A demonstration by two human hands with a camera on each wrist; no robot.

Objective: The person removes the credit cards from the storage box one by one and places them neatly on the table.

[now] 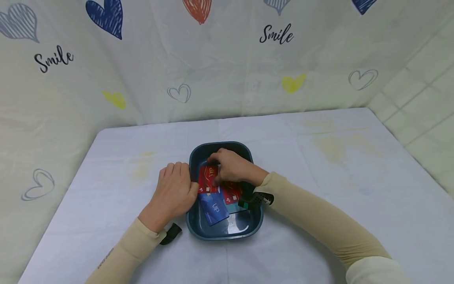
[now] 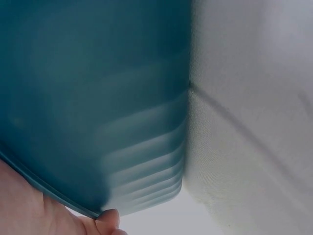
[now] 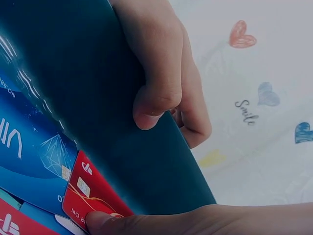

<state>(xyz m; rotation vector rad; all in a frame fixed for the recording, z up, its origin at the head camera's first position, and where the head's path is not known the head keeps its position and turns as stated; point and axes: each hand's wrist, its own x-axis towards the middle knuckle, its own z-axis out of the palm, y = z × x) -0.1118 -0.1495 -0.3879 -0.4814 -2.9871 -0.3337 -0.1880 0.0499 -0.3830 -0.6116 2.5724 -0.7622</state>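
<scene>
A dark teal plastic basin (image 1: 225, 238) stands on the white-covered table. My left hand (image 1: 174, 191) grips its left rim, with the thumb inside the wall and the fingers outside, as the right wrist view shows. Reaching into the basin, my right hand (image 1: 232, 167) pinches a red VIP card (image 1: 207, 182), its thumb (image 3: 100, 221) on the card's edge. A blue VIP card (image 1: 214, 209) lies just below that card. To its right, a second red card (image 1: 231, 192) rests over a lighter blue card (image 1: 237, 207), partly hidden by my right hand and wrist.
The white tablecloth (image 1: 319, 221) has faint yellowish stains and reaches back to a pale wall covering (image 1: 227, 59) printed with hearts and "Smile". A dark device is strapped at each wrist; the right one (image 1: 256, 199) overlaps the basin's right side.
</scene>
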